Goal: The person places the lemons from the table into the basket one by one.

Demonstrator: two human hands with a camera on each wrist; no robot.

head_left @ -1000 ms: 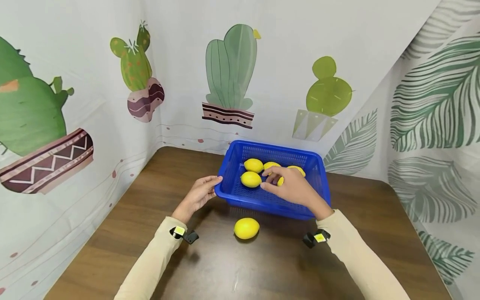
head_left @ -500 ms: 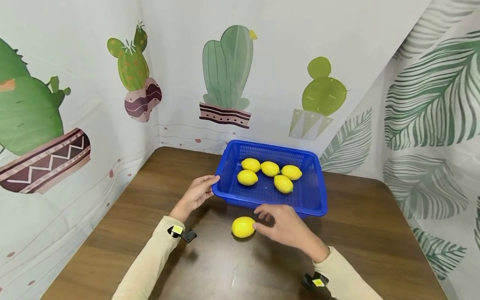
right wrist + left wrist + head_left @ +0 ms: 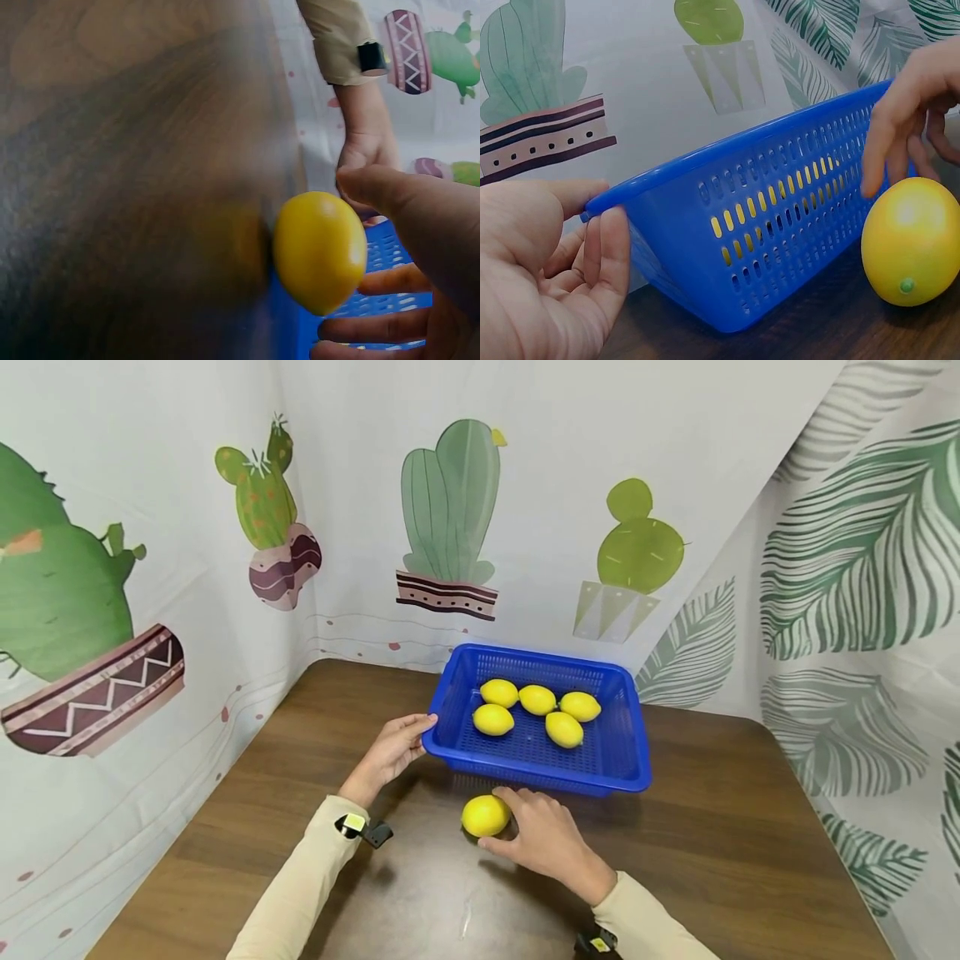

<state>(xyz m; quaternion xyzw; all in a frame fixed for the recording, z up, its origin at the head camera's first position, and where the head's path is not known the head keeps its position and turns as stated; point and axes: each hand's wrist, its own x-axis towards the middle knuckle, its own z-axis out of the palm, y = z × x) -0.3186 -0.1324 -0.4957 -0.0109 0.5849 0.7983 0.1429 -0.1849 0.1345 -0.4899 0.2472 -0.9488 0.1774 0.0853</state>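
Observation:
A yellow lemon (image 3: 484, 816) lies on the wooden table in front of a blue plastic basket (image 3: 536, 767). My right hand (image 3: 543, 835) reaches to the lemon's right side, thumb and fingers spread around it without a closed grip; whether they touch it is unclear. In the right wrist view the lemon (image 3: 320, 253) sits between the thumb and the fingers. My left hand (image 3: 390, 753) pinches the basket's left rim, thumb on top and fingers below, as the left wrist view shows. Several lemons (image 3: 537, 700) lie inside the basket.
The basket stands near the back of the brown table (image 3: 712, 827), close to a white cloth backdrop (image 3: 555, 510) printed with cacti and leaves. The basket's front wall lies just behind the loose lemon.
My right hand has come out of the basket, moving toward me and down to the loose lemon. Several lemons in the basket are now uncovered. The left hand keeps its hold on the rim.

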